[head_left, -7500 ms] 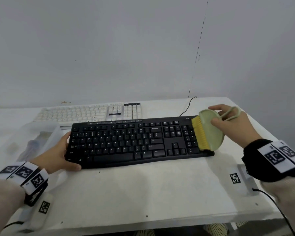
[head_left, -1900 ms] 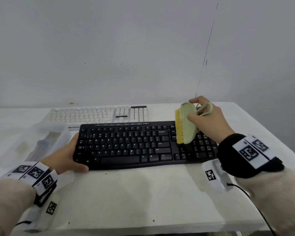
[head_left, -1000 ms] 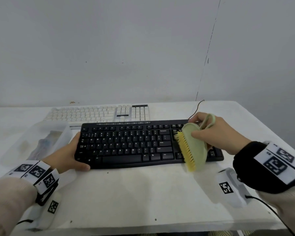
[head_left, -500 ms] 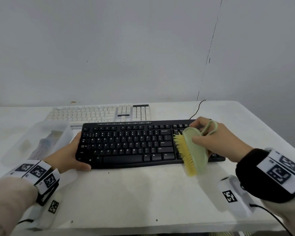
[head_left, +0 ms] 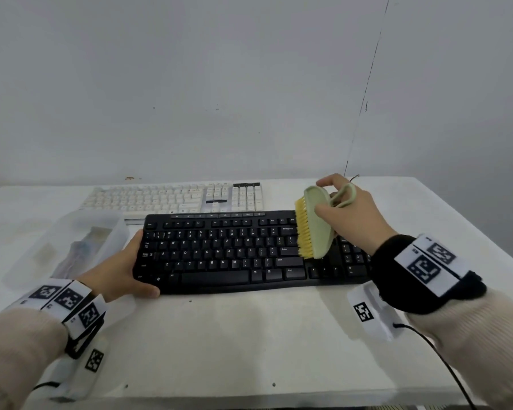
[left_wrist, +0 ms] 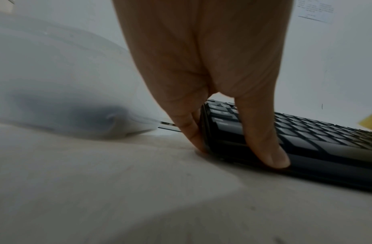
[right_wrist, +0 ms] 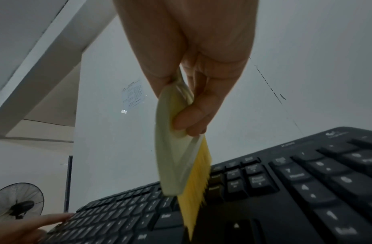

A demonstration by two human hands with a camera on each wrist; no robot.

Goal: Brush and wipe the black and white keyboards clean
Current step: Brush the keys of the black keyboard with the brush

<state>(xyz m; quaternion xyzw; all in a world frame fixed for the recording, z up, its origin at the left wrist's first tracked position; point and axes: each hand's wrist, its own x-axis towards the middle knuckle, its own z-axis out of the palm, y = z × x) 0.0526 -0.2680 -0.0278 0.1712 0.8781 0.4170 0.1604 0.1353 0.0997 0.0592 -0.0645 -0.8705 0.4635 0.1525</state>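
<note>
The black keyboard (head_left: 228,253) lies across the middle of the white table (head_left: 249,344). My left hand (head_left: 122,270) grips its left end, thumb on the front edge (left_wrist: 268,153), fingers against the side. My right hand (head_left: 347,214) holds a pale green brush (head_left: 317,226) with yellow bristles (head_left: 302,229) by its loop handle. The brush stands on edge over the keys between the main block and the number pad (right_wrist: 191,186). The white keyboard (head_left: 175,198) lies behind the black one, against the wall.
A clear plastic box (head_left: 68,247) with a few items inside sits at the left, close to my left hand. A black cable (head_left: 444,362) runs off the front right of the table. A standing fan (right_wrist: 15,201) shows far off in the right wrist view.
The brush has gone from the keyboard's front edge back up to its far rows, a little to the left. My left hand has kept its hold on the left end.
</note>
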